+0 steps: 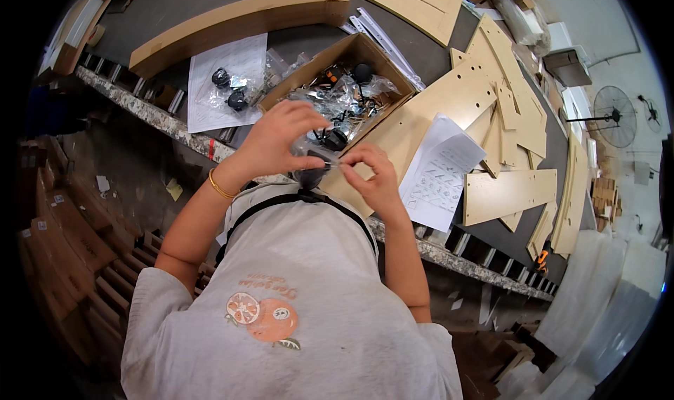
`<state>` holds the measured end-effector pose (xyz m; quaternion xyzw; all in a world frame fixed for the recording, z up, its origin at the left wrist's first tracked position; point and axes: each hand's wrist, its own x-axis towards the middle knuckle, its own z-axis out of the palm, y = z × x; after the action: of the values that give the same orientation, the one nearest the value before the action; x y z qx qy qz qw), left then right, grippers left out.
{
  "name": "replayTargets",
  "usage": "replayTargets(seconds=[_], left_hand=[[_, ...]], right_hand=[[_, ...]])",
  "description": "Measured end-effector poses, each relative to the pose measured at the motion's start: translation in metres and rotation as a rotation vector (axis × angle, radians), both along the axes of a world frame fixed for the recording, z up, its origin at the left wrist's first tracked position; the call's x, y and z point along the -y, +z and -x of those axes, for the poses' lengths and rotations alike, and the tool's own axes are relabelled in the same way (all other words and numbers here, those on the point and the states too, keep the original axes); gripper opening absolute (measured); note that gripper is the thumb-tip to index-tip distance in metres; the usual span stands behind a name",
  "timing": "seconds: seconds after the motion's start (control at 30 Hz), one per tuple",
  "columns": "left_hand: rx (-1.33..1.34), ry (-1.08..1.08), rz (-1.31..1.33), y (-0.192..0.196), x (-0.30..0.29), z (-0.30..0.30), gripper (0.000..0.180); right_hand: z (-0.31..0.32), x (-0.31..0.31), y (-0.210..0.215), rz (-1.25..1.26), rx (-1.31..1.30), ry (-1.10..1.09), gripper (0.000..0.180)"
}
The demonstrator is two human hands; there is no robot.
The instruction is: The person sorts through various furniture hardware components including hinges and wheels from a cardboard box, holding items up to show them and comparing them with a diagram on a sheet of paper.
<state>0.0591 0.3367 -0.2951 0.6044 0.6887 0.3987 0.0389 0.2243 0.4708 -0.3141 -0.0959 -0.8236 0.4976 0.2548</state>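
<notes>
Both my hands are raised close together in front of my chest, over the table edge. My left hand (277, 140) and my right hand (375, 175) pinch a small clear plastic bag (312, 162) holding dark hardware parts between them. Just beyond the hands stands an open cardboard box (319, 63) filled with more clear bags of black and metal fittings. A gold bangle sits on my left wrist.
A printed instruction sheet (439, 172) lies right of the box. Another clear bag with black casters (228, 87) rests on white paper at the left. Several light wooden panels (505, 112) cover the grey table. Cardboard stacks stand at the left; a floor fan (618, 115) is far right.
</notes>
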Motion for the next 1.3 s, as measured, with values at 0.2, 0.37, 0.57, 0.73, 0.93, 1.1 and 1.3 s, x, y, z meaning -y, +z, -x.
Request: replayTargets(seconds=[0.2, 0.37, 0.57, 0.73, 0.93, 1.1, 1.3], left_hand=[[-0.133, -0.238, 0.111, 0.016, 0.005, -0.012, 0.014], [-0.1, -0.289, 0.07, 0.024, 0.022, -0.006, 0.013], [-0.085, -0.261, 0.072, 0.018, 0.022, -0.003, 0.013], [-0.085, -0.213, 0.076, 0.014, 0.015, 0.002, 0.012], [-0.087, -0.182, 0.114, 0.01, 0.01, 0.013, 0.015], [0.058, -0.144, 0.174, 0.011, 0.003, 0.016, 0.014], [0.975, 0.192, -0.18, 0.009, 0.011, 0.064, 0.011]], right_hand=[[0.003, 0.017, 0.014, -0.236, 0.011, -0.017, 0.013], [-0.013, 0.027, 0.023, -0.216, 0.027, 0.0, 0.016], [-0.029, 0.019, 0.021, -0.174, 0.051, -0.074, 0.017], [-0.032, 0.008, 0.016, -0.137, 0.056, -0.113, 0.017], [-0.028, -0.008, 0.014, -0.112, 0.059, -0.111, 0.017], [-0.025, -0.026, 0.009, -0.074, 0.107, -0.064, 0.019], [-0.076, -0.081, -0.024, 0.374, 0.008, -0.542, 0.01]])
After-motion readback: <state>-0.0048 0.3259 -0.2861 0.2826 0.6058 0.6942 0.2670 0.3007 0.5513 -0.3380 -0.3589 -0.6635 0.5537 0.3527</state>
